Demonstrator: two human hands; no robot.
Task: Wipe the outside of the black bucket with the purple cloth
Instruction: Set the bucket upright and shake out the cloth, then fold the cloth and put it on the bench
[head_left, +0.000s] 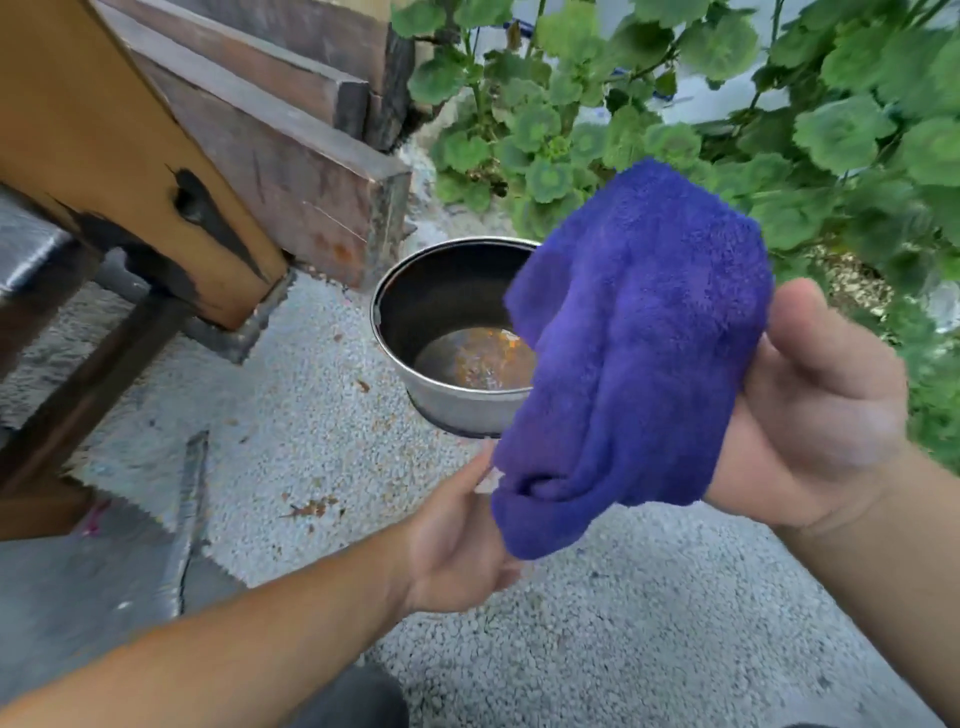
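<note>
standing on pale gravel ground beside wooden beams and green leafy plants, the black bucket sits beyond both hands. the right hand grips the fluffy purple cloth; the left hand pinches its lower corner. rust stains the bucket's bottom.

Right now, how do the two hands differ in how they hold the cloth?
The right hand is raised and grips the cloth by its upper right side, so the cloth drapes down; the left hand is lower and holds only the bottom corner. The right hand is beside the bucket; the left hand is in front of it. Both hold the cloth clear of the bucket.
</note>
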